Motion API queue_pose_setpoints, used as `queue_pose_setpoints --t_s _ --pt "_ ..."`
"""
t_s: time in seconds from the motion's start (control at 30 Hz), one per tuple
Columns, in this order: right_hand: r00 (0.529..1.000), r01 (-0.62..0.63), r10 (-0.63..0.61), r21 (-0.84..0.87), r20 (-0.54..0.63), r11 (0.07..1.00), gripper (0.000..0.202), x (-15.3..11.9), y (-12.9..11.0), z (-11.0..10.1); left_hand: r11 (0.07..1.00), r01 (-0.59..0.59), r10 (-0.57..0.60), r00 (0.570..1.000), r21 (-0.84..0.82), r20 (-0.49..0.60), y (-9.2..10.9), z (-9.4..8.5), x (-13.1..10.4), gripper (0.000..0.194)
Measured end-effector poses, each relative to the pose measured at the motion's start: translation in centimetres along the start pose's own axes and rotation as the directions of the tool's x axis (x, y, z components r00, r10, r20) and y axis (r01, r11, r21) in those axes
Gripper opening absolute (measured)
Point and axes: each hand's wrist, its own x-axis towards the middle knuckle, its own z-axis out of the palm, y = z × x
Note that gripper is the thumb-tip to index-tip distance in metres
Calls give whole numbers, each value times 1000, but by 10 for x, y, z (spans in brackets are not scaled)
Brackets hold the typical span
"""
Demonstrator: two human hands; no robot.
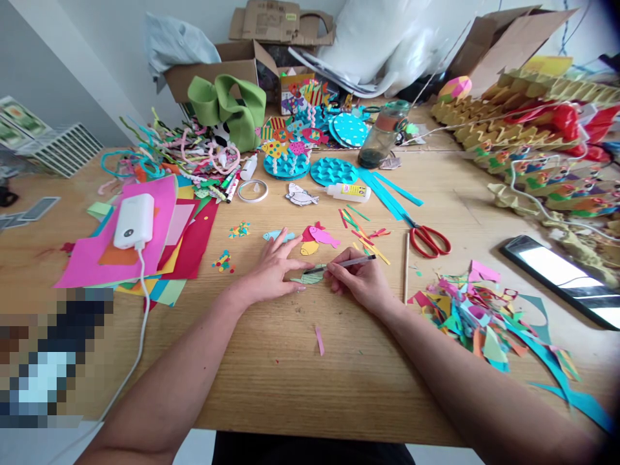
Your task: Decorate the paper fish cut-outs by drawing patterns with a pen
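Observation:
My right hand (pixel 357 281) grips a dark pen (pixel 356 261), its tip resting on a small green paper fish (pixel 312 276) with drawn lines. My left hand (pixel 275 271) lies on the table with fingers spread, its fingertips at the green fish's left edge and near a light blue paper fish (pixel 277 236). Just beyond the hands are a pink paper fish (pixel 324 236) and a yellow one (pixel 310 247), partly overlapping a red one. Thin coloured paper strips (pixel 363 232) lie to their right.
Red-handled scissors (pixel 430 241), a wooden stick (pixel 406 268), paper scraps (pixel 479 310) and a phone (pixel 562 278) are at right. A white power bank (pixel 134 221) with a cable sits on coloured sheets (pixel 194 242) at left. Behind stand a glue bottle (pixel 349 192) and a jar (pixel 382 139).

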Motion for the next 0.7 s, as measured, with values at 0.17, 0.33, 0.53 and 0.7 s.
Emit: queue_pose_setpoints --t_s 0.17,0.33,0.53,0.7 --pt "1000 8 -8 -3 7 1000 39 0 1 -1 1000 -11 11 1000 -9 -8 -2 1 0 45" --pt "1000 5 -5 -7 -1 1000 40 0 0 -1 1000 -10 10 1000 -17 -11 -3 2 0 46" --pt "996 -2 5 34 -84 999 40 -2 -5 1 1000 -1 1 1000 -12 1 -1 0 0 45" --pt "995 -20 22 23 -93 1000 40 -2 -6 3 1000 5 -5 1000 2 15 -1 0 0 45"
